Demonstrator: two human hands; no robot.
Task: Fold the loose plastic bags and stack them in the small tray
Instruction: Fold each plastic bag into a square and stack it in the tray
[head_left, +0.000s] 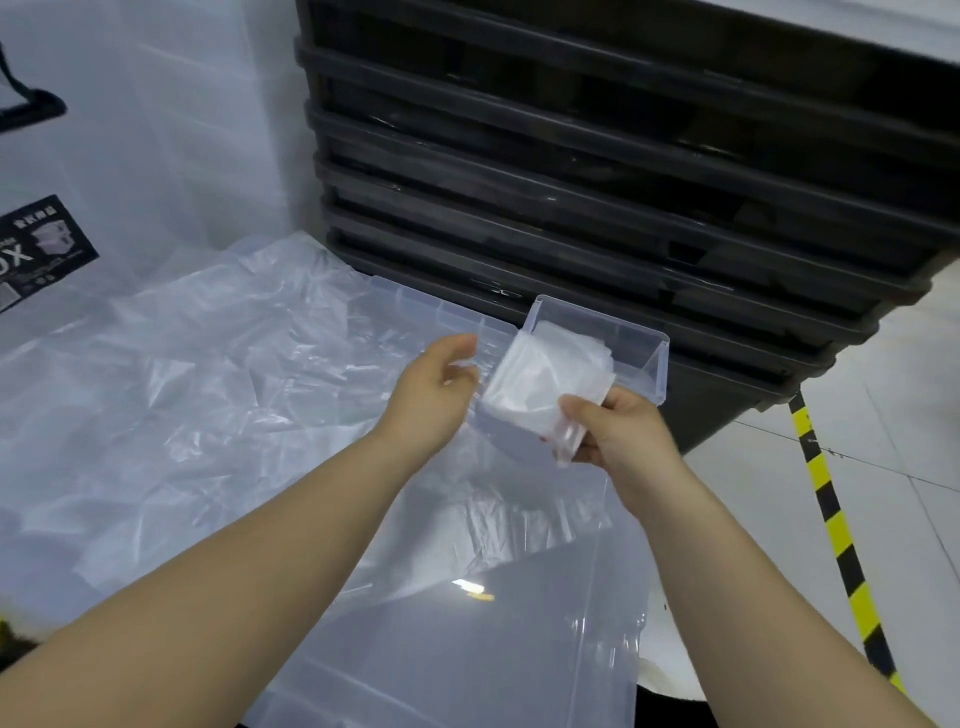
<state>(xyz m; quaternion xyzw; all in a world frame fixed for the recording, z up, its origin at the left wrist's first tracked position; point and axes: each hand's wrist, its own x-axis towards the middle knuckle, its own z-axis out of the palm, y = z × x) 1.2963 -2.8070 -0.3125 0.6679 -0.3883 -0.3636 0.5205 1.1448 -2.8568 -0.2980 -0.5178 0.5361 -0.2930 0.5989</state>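
A small clear plastic tray (641, 345) is tilted in the air in front of me. Folded translucent plastic bags (545, 371) lie stacked inside it. My right hand (618, 431) grips the tray's near corner, thumb on top, fingers underneath. My left hand (439, 387) hovers just left of the tray with its fingers relaxed and holds nothing. Loose crumpled plastic bags (208, 374) are spread over the surface to the left, below my left arm.
A large clear plastic bin (597, 597) sits below my arms. A tall stack of black crates (597, 171) stands right behind the tray. A yellow-and-black floor stripe (831, 519) runs along the tiled floor at the right. A white printed box (47, 249) stands at far left.
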